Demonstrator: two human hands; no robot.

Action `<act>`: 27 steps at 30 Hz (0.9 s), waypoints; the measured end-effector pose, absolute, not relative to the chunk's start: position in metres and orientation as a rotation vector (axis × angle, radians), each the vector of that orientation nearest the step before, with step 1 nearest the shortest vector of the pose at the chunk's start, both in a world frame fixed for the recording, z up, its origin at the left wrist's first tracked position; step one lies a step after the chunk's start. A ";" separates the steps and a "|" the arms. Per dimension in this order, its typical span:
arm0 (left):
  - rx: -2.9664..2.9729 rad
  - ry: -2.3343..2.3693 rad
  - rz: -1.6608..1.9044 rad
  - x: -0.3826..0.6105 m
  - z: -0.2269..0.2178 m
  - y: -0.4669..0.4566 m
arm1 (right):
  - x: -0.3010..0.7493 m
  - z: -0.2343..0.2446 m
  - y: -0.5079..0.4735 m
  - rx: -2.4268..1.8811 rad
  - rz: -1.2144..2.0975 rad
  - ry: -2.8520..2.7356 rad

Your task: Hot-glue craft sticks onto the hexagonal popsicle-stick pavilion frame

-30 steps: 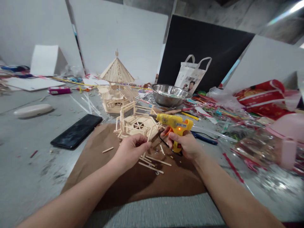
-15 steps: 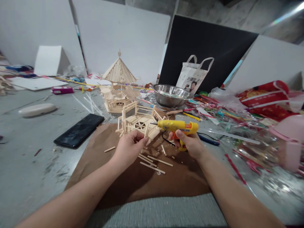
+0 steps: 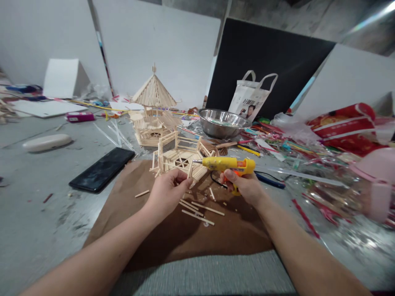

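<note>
My right hand is wrapped round a yellow hot glue gun, its metal nozzle pointing left. The nozzle tip is close to the top of a short upright wooden stick; whether they touch I cannot tell. My left hand pinches that stick low down, at the near edge of a six-sided wooden stick frame. Railings stand along the frame's far sides, and its floor has a spoked hexagonal opening. Several loose sticks lie on the brown paper below my hands.
Behind the frame stands a stick pagoda with a pointed roof. A black phone lies at the left, and a steel bowl sits behind. Plastic scraps, dark-blue-handled pliers and a pink container occupy the right.
The glue gun has shifted slightly left, bringing its nozzle nearer the top of the upright stick. My left hand keeps its pinch in nearly the same place.
</note>
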State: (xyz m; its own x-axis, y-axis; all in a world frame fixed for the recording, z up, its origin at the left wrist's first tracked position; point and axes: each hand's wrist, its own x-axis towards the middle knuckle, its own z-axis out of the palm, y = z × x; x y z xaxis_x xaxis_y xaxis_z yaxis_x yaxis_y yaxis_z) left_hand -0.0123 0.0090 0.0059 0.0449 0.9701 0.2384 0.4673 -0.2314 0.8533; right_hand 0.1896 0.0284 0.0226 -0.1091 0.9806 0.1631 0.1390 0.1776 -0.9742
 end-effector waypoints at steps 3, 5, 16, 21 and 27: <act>1.761 1.454 1.127 -0.012 0.006 0.009 | 0.188 0.024 0.029 -1.164 1.078 -1.434; 1.762 1.460 1.123 -0.012 0.007 0.009 | 0.188 0.025 0.029 -1.178 1.084 -1.421; 1.746 1.451 1.127 -0.011 0.009 0.007 | 0.187 0.025 0.029 -1.175 1.106 -1.410; 1.777 1.431 1.131 -0.012 0.008 0.008 | 0.188 0.025 0.029 -1.167 1.102 -1.410; 1.838 1.419 1.107 -0.013 0.007 0.008 | 0.187 0.025 0.029 -1.167 1.102 -1.420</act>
